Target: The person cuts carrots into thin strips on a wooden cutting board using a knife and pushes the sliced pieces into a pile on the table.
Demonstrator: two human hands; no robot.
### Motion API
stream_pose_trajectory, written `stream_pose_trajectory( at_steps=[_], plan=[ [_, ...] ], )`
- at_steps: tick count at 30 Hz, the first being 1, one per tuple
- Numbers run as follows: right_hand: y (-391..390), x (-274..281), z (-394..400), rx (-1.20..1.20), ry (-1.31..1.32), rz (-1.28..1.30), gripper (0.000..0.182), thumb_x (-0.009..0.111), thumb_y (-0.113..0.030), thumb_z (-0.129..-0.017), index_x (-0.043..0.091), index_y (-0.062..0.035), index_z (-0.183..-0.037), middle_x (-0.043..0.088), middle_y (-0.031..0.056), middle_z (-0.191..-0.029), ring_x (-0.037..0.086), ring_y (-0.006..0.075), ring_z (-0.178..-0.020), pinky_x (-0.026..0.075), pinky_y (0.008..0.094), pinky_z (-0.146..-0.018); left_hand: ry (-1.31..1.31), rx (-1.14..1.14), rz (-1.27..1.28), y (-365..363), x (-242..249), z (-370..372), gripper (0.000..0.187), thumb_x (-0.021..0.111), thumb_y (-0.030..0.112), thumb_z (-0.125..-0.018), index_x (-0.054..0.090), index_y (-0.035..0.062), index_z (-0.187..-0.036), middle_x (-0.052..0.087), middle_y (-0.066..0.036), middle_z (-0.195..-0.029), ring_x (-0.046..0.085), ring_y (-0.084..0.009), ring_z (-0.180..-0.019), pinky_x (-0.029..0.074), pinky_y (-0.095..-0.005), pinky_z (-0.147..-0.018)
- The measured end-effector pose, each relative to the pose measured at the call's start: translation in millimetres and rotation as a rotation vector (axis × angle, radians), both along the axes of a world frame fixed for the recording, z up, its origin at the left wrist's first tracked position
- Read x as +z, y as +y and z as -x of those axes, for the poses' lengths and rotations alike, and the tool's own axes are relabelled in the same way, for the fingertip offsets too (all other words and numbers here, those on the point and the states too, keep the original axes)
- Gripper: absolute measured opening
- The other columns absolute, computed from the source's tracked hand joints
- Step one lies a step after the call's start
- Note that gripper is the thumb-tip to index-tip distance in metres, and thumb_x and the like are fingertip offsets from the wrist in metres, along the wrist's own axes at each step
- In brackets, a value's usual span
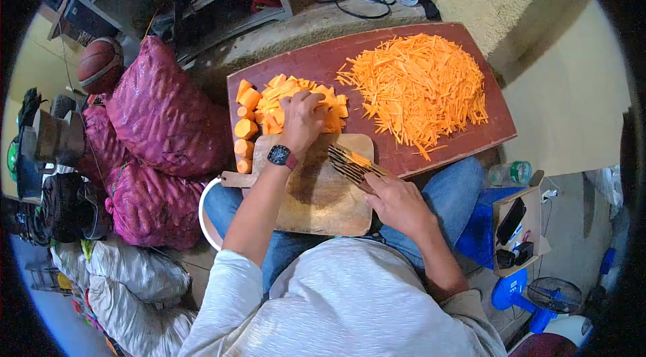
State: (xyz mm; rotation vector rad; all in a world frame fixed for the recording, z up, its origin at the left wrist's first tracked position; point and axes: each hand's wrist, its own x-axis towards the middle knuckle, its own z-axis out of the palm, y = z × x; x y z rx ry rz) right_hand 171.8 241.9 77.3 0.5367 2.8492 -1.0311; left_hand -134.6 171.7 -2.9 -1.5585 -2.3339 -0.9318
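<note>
My left hand, wearing a watch on its wrist, reaches over a pile of flat carrot slices. Its fingers curl down onto the slices and their tips are partly hidden. In my right hand is a multi-blade cutter with several parallel blades, tilted above the right side of a wooden cutting board. Some orange carrot pieces cling to the blades. The board lies across my lap and against the table edge, its handle pointing left.
On the red-brown table stand a large heap of carrot sticks at right and a row of thick carrot chunks at left. Pink mesh sacks fill the left floor. A box and blue fan stand at right.
</note>
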Motion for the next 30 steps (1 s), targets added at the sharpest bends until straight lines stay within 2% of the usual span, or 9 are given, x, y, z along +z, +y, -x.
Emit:
stream_pose_trajectory(
  at_steps=[6, 8, 9, 11, 12, 15, 19, 22, 30],
  plan=[
    [-10.0, -20.1, -8.3, -0.002, 0.026, -0.042, 0.049, 0.075, -0.019, -0.096, 0.061, -0.0001, -0.140, 0.074, 0.0258, -0.116, 0.070, 0.0461, -0.112, 0.056, 0.0544, -0.097, -0.278, -0.028, -0.232, -32.0, 49.1, -34.8, 0.016, 0.085, 0.005, -0.087, 0.079, 0.0002, -0.101, 0.075, -0.016, -0.090, 0.072, -0.0338, -0.082, 0.057, -0.0397, -0.076],
    [-10.6, -20.3, -10.4, -0.011, 0.078, -0.058, 0.052, 0.075, -0.018, -0.095, 0.061, 0.0006, -0.142, 0.074, 0.0263, -0.118, 0.070, 0.0454, -0.115, 0.056, 0.0539, -0.098, -0.619, 0.054, -0.042, -54.3, 57.7, -49.8, 0.015, 0.084, 0.006, -0.088, 0.079, 0.0000, -0.101, 0.074, -0.017, -0.089, 0.072, -0.0341, -0.082, 0.058, -0.0401, -0.080],
    [-9.7, -19.9, -11.7, -0.009, 0.074, -0.059, 0.052, 0.075, -0.018, -0.095, 0.061, 0.0006, -0.142, 0.074, 0.0263, -0.118, 0.070, 0.0454, -0.115, 0.056, 0.0539, -0.098, -0.622, 0.056, -0.043, -67.8, 52.3, -52.9, 0.015, 0.084, 0.006, -0.088, 0.079, 0.0000, -0.101, 0.074, -0.017, -0.089, 0.072, -0.0341, -0.082, 0.058, -0.0401, -0.080],
    [-8.3, -18.2, -13.9, -0.028, 0.209, -0.095, 0.047, 0.075, -0.018, -0.097, 0.064, 0.0017, -0.138, 0.073, 0.0275, -0.121, 0.071, 0.0463, -0.113, 0.058, 0.0537, -0.096, -0.838, -0.121, 0.120, -95.2, 37.3, -56.5, 0.024, 0.083, 0.005, -0.087, 0.078, 0.0001, -0.110, 0.073, -0.018, -0.095, 0.070, -0.0370, -0.087, 0.057, -0.0432, -0.083],
    [-8.4, -14.0, -13.8, -0.019, 0.205, -0.093, 0.047, 0.075, -0.018, -0.097, 0.064, 0.0017, -0.138, 0.073, 0.0275, -0.121, 0.071, 0.0463, -0.113, 0.058, 0.0537, -0.096, -0.843, -0.112, 0.118, -102.1, 34.7, -62.1, 0.024, 0.083, 0.005, -0.087, 0.078, 0.0001, -0.110, 0.073, -0.018, -0.095, 0.070, -0.0370, -0.087, 0.057, -0.0432, -0.083],
    [-7.4, 5.2, -8.5, -0.072, 0.146, 0.032, 0.043, 0.073, -0.016, -0.099, 0.065, 0.0030, -0.136, 0.073, 0.0293, -0.121, 0.072, 0.0480, -0.109, 0.059, 0.0537, -0.091, -0.272, -0.058, 0.107, -117.0, 26.2, -82.6, 0.040, 0.085, 0.006, -0.083, 0.074, 0.0003, -0.121, 0.069, -0.018, -0.113, 0.065, -0.0395, -0.107, 0.053, -0.0482, -0.094],
    [-11.0, 12.4, 3.7, -0.052, 0.089, 0.200, 0.040, 0.068, -0.015, -0.102, 0.063, 0.0018, -0.138, 0.073, 0.0307, -0.116, 0.072, 0.0501, -0.105, 0.059, 0.0536, -0.086, -0.242, 0.094, 0.058, -129.8, 20.7, -104.0, 0.035, 0.084, 0.008, -0.084, 0.074, -0.0010, -0.116, 0.068, -0.018, -0.113, 0.063, -0.0403, -0.107, 0.052, -0.0493, -0.093],
    [-21.5, 10.1, 18.2, -0.004, 0.108, 0.246, 0.037, 0.067, -0.015, -0.104, 0.063, 0.0006, -0.138, 0.074, 0.0305, -0.114, 0.072, 0.0505, -0.104, 0.058, 0.0541, -0.086, -0.307, 0.054, 0.106, -136.6, 17.6, -114.4, 0.039, 0.085, 0.007, -0.085, 0.074, -0.0016, -0.122, 0.068, -0.021, -0.116, 0.065, -0.0425, -0.109, 0.054, -0.0507, -0.093],
    [-36.1, 23.4, 8.1, 0.082, 0.013, 0.165, 0.041, 0.066, -0.017, -0.105, 0.059, 0.0009, -0.142, 0.073, 0.0295, -0.113, 0.072, 0.0504, -0.103, 0.059, 0.0568, -0.084, -0.225, -0.015, 0.087, -134.0, 13.2, -127.8, 0.033, 0.080, 0.004, -0.079, 0.074, -0.0011, -0.111, 0.060, -0.021, -0.114, 0.058, -0.0422, -0.107, 0.048, -0.0526, -0.093]
  ],
)
